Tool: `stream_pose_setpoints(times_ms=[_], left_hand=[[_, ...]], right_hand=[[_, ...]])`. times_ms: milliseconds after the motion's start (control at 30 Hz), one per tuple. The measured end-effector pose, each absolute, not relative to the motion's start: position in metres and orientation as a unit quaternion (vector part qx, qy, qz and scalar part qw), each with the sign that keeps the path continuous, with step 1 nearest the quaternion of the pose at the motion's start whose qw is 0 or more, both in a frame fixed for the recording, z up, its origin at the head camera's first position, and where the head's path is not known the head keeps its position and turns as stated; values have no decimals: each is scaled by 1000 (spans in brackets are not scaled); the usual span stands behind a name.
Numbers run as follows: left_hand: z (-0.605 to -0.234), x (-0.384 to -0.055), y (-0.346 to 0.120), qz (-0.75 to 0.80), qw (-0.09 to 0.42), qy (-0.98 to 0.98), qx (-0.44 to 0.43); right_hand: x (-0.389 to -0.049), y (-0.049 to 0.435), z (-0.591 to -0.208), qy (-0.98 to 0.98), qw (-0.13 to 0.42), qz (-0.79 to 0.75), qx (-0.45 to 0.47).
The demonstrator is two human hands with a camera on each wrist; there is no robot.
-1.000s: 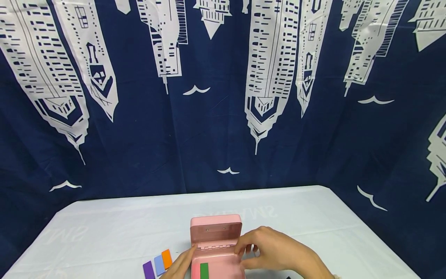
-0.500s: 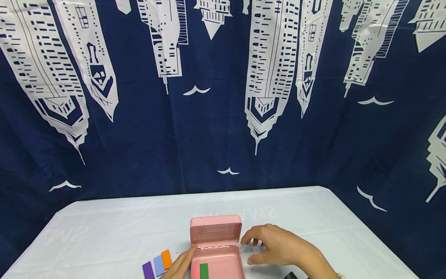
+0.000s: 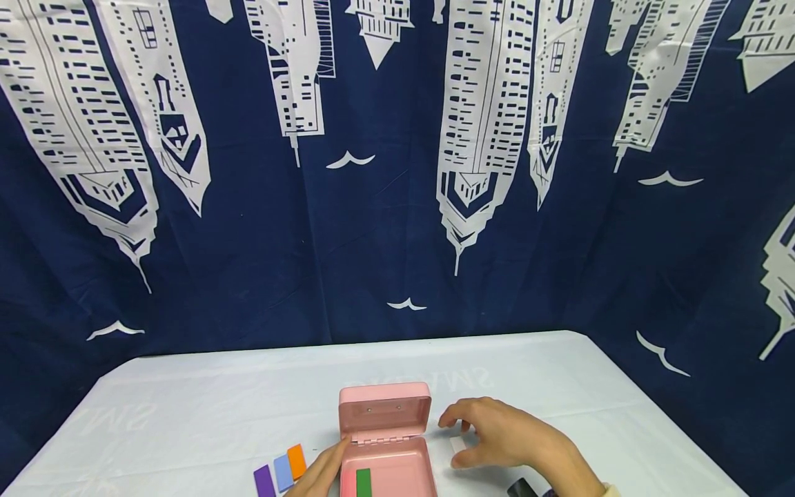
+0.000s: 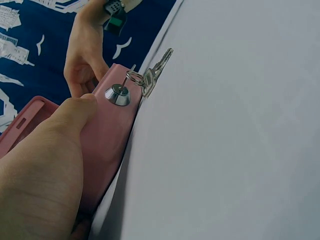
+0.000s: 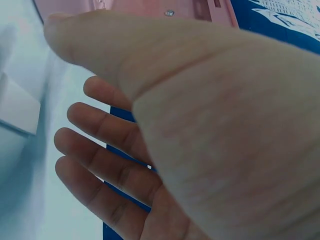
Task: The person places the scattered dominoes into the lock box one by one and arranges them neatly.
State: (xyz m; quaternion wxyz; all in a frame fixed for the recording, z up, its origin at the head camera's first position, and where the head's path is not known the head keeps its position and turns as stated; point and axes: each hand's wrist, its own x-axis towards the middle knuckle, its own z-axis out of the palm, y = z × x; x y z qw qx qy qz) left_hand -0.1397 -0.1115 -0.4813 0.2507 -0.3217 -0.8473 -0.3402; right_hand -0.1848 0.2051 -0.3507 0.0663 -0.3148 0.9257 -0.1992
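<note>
A pink metal cash box (image 3: 388, 455) stands with its lid (image 3: 385, 408) raised. Inside, along its left wall, lie a green block (image 3: 364, 482) and a pinkish-red block (image 3: 350, 483). My left hand (image 3: 319, 473) holds the box at its left side, fingers along the wall. In the left wrist view, its thumb lies on the front near a lock (image 4: 118, 94) with keys (image 4: 150, 79) hanging from it. To the right of the box, my right hand (image 3: 497, 433) hovers with fingers spread and loosely bent, holding nothing. Beneath it lies a white block (image 3: 458, 444), partly hidden.
Left of the box lie a purple block (image 3: 264, 481), a light blue block (image 3: 283, 473) and an orange block (image 3: 297, 461). A white cloth covers the table (image 3: 217, 407). Behind hangs a navy curtain (image 3: 373, 241). A black device (image 3: 520, 488) sits by the right wrist.
My right hand has moved away from the box's right wall, rightward to over the white block. Its fingers have spread. The left hand and the box stay in place.
</note>
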Motion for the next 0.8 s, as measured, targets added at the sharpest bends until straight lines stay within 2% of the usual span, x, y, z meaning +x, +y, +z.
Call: stream_pose_setpoints(times_ms=[800], left_hand=[[-484,-143,-112,-329,277,-835,-344]], right_hand=[[-190,215,-364,924,106,-228,-288]])
